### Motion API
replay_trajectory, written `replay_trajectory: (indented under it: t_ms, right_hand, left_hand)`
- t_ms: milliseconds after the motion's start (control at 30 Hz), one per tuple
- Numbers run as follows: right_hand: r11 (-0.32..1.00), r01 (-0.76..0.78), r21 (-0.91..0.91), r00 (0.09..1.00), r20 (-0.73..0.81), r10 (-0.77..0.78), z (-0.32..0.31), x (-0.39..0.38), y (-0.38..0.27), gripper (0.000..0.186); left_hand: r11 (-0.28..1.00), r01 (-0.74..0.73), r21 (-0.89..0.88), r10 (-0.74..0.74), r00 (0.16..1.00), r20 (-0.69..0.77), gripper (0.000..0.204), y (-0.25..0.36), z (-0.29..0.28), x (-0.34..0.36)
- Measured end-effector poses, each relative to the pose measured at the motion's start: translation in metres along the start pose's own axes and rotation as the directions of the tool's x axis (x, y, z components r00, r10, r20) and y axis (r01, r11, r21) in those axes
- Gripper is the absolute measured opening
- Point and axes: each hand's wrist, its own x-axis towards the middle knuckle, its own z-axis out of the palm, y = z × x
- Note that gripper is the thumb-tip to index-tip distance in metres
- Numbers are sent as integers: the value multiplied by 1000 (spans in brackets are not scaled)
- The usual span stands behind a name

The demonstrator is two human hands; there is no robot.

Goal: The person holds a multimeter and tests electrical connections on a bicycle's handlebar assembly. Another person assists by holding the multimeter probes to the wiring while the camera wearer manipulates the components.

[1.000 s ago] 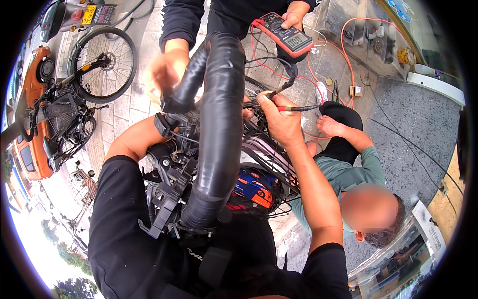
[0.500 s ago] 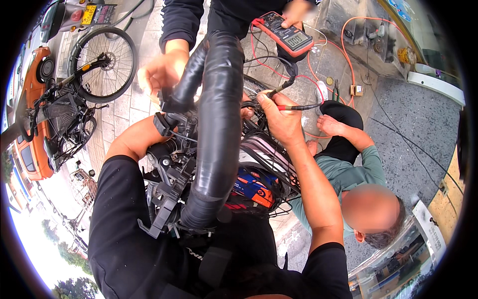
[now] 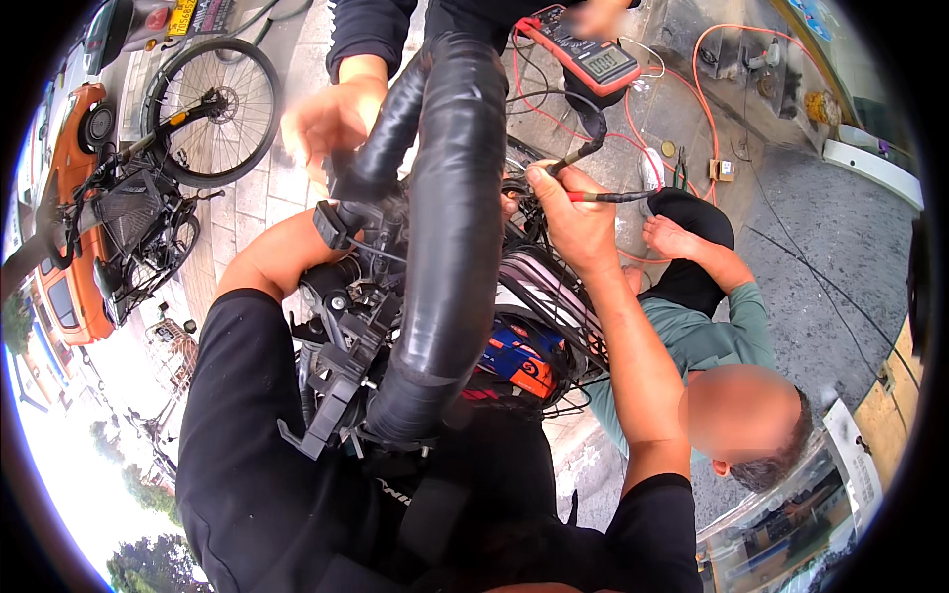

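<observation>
My right hand [image 3: 581,222] is closed round two test probes: a dark probe [image 3: 581,153] and, below it, a red-and-black probe [image 3: 603,197]. Their tips point toward wiring in front of the bicycle, where detail is lost. Just left of it stands a thick curved tube [image 3: 450,227] wrapped in black tape, rising from the handlebar area. My left forearm [image 3: 282,247] reaches behind this tube; most of that hand is hidden, and only fingertips [image 3: 509,208] show at the tube's right side. Leads run to a red multimeter [image 3: 605,67] beside another person's hand.
Facing me, another person's blurred hand [image 3: 331,124] hovers left of the tube. A person in a green shirt [image 3: 707,331] crouches at right. A blue-and-orange package [image 3: 524,358] lies below my right wrist. An orange cable [image 3: 704,94] crosses the ground; a bicycle wheel [image 3: 213,114] stands at left.
The whole view has shifted a little, so things sit slightly further right and mostly higher. My right hand keeps its hold on the probes. The facing person's hand left of the tube looks blurred.
</observation>
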Motion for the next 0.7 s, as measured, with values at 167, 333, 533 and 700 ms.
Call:
replay_trajectory:
  t_ms: [167, 333, 533, 700]
  right_hand:
    - [999, 28, -16, 1000, 10, -28, -1, -1, -1, 19]
    - [1000, -3, -25, 1000, 20, 4, -2, -1, -2, 19]
    - [1000, 16, -18, 1000, 16, -15, 0, -1, 0, 18]
    - [999, 27, -35, 999, 20, -26, -1, -2, 2, 18]
  left_hand:
    - [994, 8, -107, -7, 1000, 13, 13, -1, 2, -2]
    - [999, -18, -47, 20, 999, 31, 13, 0, 0, -1]
    - [999, -22, -42, 23, 999, 29, 13, 0, 1, 0]
    - [999, -41, -5, 41, 999, 28, 13, 2, 1, -1]
